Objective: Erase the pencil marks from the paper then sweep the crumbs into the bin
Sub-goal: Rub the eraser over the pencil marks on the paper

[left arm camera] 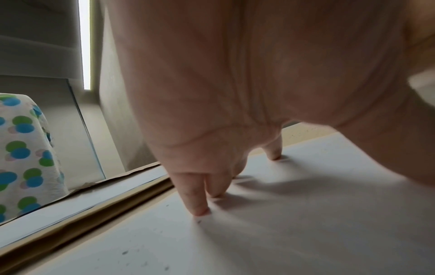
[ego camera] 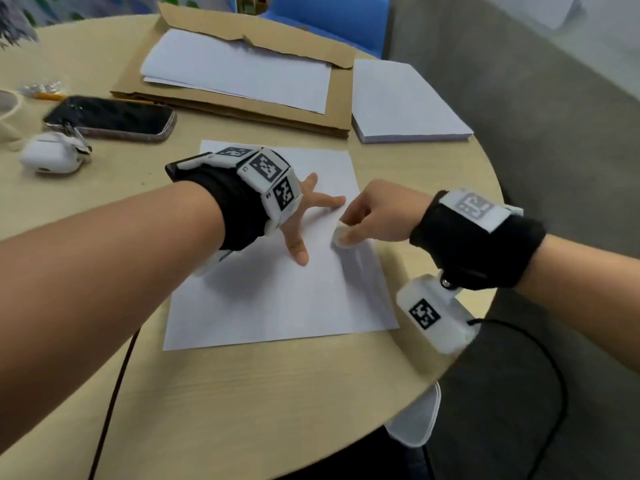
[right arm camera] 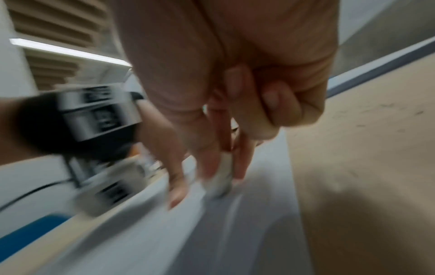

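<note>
White and thin, the flimsy paper sheet (ego camera: 277, 299) buckles easily, so your spread left hand (ego camera: 304, 216) pins it beside your right hand (ego camera: 377, 213), pinching the small white eraser (ego camera: 341, 235).

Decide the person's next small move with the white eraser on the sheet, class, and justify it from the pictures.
Probably another short rubbing stroke. The right hand pinches the small white eraser against the white sheet of paper, and the left hand presses spread fingers on it. Dark crumbs lie on the sheet, so sweeping should follow; no bin is in view.
</note>
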{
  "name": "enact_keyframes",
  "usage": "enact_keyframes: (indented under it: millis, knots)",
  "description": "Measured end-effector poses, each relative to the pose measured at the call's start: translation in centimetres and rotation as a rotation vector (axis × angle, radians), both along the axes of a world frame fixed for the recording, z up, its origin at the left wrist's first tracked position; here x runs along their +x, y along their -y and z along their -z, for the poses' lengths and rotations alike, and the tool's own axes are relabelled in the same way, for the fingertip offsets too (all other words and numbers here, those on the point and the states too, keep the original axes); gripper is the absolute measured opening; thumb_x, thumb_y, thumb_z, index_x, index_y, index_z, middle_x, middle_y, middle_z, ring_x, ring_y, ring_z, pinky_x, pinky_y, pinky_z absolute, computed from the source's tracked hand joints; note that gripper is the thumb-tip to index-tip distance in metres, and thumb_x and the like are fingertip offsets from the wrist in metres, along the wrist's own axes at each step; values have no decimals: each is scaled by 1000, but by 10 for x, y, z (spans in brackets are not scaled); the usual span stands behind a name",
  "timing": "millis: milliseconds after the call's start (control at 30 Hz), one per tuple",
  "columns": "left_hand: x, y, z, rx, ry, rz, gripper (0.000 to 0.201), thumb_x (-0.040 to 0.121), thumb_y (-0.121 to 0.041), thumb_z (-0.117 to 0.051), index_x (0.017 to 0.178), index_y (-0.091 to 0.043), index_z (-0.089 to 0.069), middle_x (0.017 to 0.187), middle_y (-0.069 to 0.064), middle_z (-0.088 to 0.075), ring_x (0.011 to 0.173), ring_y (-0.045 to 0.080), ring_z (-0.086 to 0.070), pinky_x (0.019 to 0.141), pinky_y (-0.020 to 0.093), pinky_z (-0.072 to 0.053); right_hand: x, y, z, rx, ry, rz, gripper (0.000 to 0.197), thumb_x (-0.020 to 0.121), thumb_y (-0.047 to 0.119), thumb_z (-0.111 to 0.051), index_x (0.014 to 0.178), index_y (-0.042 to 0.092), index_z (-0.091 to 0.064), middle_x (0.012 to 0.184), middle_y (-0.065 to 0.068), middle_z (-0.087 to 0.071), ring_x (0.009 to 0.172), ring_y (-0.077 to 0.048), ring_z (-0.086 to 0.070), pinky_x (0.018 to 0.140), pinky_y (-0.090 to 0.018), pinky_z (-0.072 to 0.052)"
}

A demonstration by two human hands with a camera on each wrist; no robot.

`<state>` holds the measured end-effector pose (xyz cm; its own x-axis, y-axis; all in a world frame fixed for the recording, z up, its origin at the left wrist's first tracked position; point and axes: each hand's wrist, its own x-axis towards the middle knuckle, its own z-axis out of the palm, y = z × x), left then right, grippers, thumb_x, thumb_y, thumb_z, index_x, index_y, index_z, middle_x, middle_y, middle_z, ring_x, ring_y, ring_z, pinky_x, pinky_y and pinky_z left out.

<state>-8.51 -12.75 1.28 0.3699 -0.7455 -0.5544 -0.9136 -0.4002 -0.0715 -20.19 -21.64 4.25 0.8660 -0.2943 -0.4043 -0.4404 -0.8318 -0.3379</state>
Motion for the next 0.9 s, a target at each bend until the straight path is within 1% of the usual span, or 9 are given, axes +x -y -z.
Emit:
enact_keyframes:
  millis: [100, 233, 300, 367, 400, 467, 600, 733, 900]
  knots:
    - [1, 0, 0, -12, -10, -6, 114, 67, -51, -75, 145, -43, 7, 156, 10, 15, 144, 35, -3, 113, 47, -13, 2, -1, 2, -54, 49, -8, 17, 82, 27, -66, 67, 19, -66, 64, 3, -54, 63, -13, -47, 55, -22, -36]
    - [0, 1, 1, 1, 4, -13, 116, 65, -53, -75, 145, -44, 9, 156, 10, 17, 144, 35, -4, 113, 49, -13, -34, -21, 10, 3, -35, -190, 37, 82, 15, -61, 49, 21, -45, 61, -1, -54, 60, -15, -45, 62, -27, -39]
    - [0, 1, 0, 3, 1, -23, 116, 65, -53, -76, 145, -44, 9, 156, 8, 18, 145, 35, -3, 114, 50, -12, -39, -21, 11, 32, -61, -203, 38, 82, 16, -62, 50, 26, -45, 59, 7, -51, 60, -11, -44, 64, -25, -39]
    - [-1, -1, -2, -14, -17, -35, 116, 65, -53, -76, 145, -45, 7, 157, 8, 17, 145, 34, -2, 114, 50, -11, -36, -14, 10, 95, -88, -142, 18, 82, 23, -66, 67, 28, -61, 63, 14, -54, 63, -5, -49, 65, -19, -42]
    - [-2, -3, -2, -22, -21, -37, 115, 65, -53, -76, 145, -45, 6, 157, 7, 16, 145, 34, -3, 114, 50, -11, -33, -11, 10, 176, -63, -44, 2, 82, 24, -68, 80, 24, -69, 64, 14, -54, 60, -3, -50, 61, -17, -42]
    - [-4, -7, -3, -45, -42, -48, 112, 66, -53, -75, 146, -44, 4, 158, 5, 13, 145, 33, -3, 114, 50, -11, -27, -3, 14, 462, 14, 255, 13, 85, 18, -66, 94, 9, -67, 63, 4, -53, 51, -7, -46, 46, -16, -40]
    - [-10, -23, -5, -154, -124, -60, 97, 74, -46, -72, 148, -37, -9, 159, 0, 4, 146, 22, -6, 116, 37, -11, -20, 6, 16, 922, 123, 605, 9, 94, 8, -51, 87, 6, -56, 78, -11, -60, 63, -20, -58, 55, -24, -51]
    - [-14, -43, -9, -78, -193, -86, 109, 70, -50, -74, 147, -39, 2, 157, -6, 13, 146, 16, 6, 117, 41, -6, -12, 15, 17, 963, 189, 661, 14, 95, 9, -49, 84, 5, -57, 77, -11, -58, 68, -23, -62, 60, -28, -54]
    - [-19, -42, -1, -30, -179, -84, 118, 65, -56, -74, 144, -45, 13, 155, -1, 23, 144, 27, 16, 117, 53, -5, -13, 10, 19, 1035, 276, 694, 7, 90, 8, -55, 88, 4, -60, 77, -8, -57, 57, -17, -61, 51, -23, -54]
